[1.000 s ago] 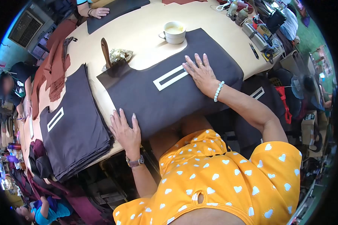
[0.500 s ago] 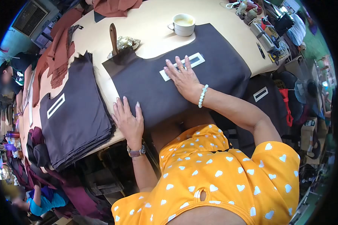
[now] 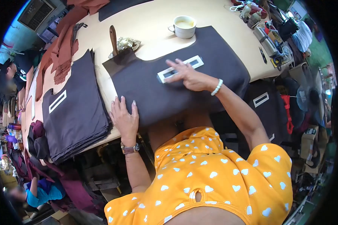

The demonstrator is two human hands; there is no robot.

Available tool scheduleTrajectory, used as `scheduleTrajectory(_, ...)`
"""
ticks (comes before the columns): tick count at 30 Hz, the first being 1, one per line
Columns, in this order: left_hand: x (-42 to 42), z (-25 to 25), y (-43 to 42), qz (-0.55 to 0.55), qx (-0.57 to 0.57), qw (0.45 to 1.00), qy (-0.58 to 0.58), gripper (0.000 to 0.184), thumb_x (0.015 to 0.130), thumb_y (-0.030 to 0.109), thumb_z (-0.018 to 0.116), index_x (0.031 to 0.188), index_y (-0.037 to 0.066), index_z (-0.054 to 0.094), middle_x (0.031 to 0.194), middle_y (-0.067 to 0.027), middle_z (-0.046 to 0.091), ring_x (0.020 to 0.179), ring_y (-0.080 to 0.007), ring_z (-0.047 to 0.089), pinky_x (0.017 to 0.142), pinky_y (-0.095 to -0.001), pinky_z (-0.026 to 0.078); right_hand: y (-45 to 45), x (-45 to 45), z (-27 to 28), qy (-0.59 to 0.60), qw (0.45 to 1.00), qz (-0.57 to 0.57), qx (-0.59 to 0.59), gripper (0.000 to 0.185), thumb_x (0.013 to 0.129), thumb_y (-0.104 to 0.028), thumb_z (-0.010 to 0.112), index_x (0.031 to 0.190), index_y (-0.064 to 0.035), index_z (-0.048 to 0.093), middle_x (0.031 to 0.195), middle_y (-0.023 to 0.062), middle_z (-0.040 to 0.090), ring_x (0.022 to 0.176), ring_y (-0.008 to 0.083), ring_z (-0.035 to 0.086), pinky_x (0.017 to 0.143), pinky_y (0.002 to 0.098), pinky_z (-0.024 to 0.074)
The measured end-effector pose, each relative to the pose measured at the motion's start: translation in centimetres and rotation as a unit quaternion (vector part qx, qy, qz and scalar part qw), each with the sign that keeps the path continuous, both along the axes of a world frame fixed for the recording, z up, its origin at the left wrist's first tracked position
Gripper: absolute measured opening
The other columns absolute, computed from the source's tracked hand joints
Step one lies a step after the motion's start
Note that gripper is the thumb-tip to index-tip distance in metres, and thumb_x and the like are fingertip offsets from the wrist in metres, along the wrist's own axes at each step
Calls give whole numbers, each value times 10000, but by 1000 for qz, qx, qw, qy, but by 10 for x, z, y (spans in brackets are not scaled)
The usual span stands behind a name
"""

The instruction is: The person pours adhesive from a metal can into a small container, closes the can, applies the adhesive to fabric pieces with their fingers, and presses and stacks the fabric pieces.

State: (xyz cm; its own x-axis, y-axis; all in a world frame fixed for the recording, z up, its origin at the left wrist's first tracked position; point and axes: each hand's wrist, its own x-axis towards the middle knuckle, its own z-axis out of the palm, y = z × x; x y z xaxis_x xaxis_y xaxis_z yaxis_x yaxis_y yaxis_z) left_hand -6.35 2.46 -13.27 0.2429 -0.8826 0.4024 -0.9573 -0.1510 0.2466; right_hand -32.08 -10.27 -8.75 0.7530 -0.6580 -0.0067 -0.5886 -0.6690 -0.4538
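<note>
A dark cut fabric panel (image 3: 150, 99) lies over the table's front edge, with a white rectangular frame-shaped strip (image 3: 195, 62) on it. My right hand (image 3: 193, 78) is over the lower left part of this strip, fingers spread and slightly blurred; whether the fingertips press on it I cannot tell. Flat at the panel's left edge rests my left hand (image 3: 124, 117), its fingers stretched out. To the left is a stack of similar dark panels (image 3: 73, 116), the top one bearing another white rectangular strip (image 3: 58, 102).
Beyond the panel stand a white cup (image 3: 184, 30) with pale contents and a wooden-handled brush (image 3: 113, 39) beside a crumpled pale lump (image 3: 127, 43). Rust-coloured fabric (image 3: 60, 56) lies at the far left. Tools and boxes (image 3: 266, 41) crowd the right corner. Other people work at the left.
My right hand has turned sideways and shifted slightly right and down, its fingers now pointing left across the white strip. The left hand remains at the panel's edge.
</note>
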Motion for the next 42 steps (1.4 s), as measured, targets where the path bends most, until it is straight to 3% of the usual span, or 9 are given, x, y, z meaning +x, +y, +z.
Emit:
scheduleTrajectory(4,3,14,-19,50,-31,998,11,530,788,390,642,1097,-23,520,1037,-174,551,982,-338,511,813,-440,420,-33,-65,-6,-150,951,-238,-133,562,733,0,478,1284,-112,474,1357,227,379,1287,392,305,1083,418,229)
scheduleTrajectory(9,7,15,-55,118,-26,993,12,460,744,364,701,947,-23,556,949,-166,565,922,-327,525,790,-421,420,-62,-115,4,16,810,-582,-69,592,780,-182,609,1297,12,394,1255,263,470,1177,352,460,1002,401,363)
scheduleTrajectory(17,1,34,-75,-8,-168,910,380,192,807,98,666,863,-28,534,766,-46,493,701,-127,457,662,-232,401,-119,-137,-29,-136,826,-539,-97,610,741,-136,634,1287,-2,400,1017,243,612,936,357,603,836,406,470)
scheduleTrajectory(23,10,81,-48,-81,-251,894,361,590,842,-55,508,1373,-31,253,1395,-178,314,1279,-217,328,1053,-333,265,-77,-127,-8,-328,802,-490,-100,592,773,-51,612,1317,-10,381,844,157,642,763,205,597,741,301,466)
scheduleTrajectory(26,-6,102,-17,-79,-171,930,315,677,802,-102,473,1410,2,196,1446,-138,258,1302,-222,302,1067,-328,233,-37,-140,-6,-333,801,-471,-161,581,798,-30,595,1331,-11,365,831,148,638,758,195,594,736,297,463)
scheduleTrajectory(32,-44,80,15,-274,135,825,476,543,764,-95,440,1288,41,486,1188,-93,567,1090,-149,524,963,-262,361,104,-231,-15,-250,761,-574,-166,615,803,-17,581,1366,-49,333,954,214,635,881,308,626,770,373,463)
scheduleTrajectory(35,-102,59,14,-383,281,751,458,569,753,-14,489,1311,97,469,890,-72,595,861,-133,554,781,-294,439,201,-308,-36,-122,723,-654,-186,638,793,7,576,1375,-99,337,951,219,637,889,348,622,769,387,462)
scheduleTrajectory(38,-176,27,17,-541,360,659,380,563,763,-21,446,1322,44,432,1182,-120,572,1111,-189,508,1038,-301,295,304,-377,-34,29,661,-740,-123,708,761,56,593,1384,-163,335,964,219,633,891,353,614,785,388,463)
scheduleTrajectory(42,-261,15,54,-706,359,494,357,631,792,-10,481,1390,125,330,889,-158,576,710,-261,536,843,-365,434,411,-483,-17,227,550,-800,-69,650,787,-29,589,1362,-228,362,1027,154,636,942,343,598,813,443,452)
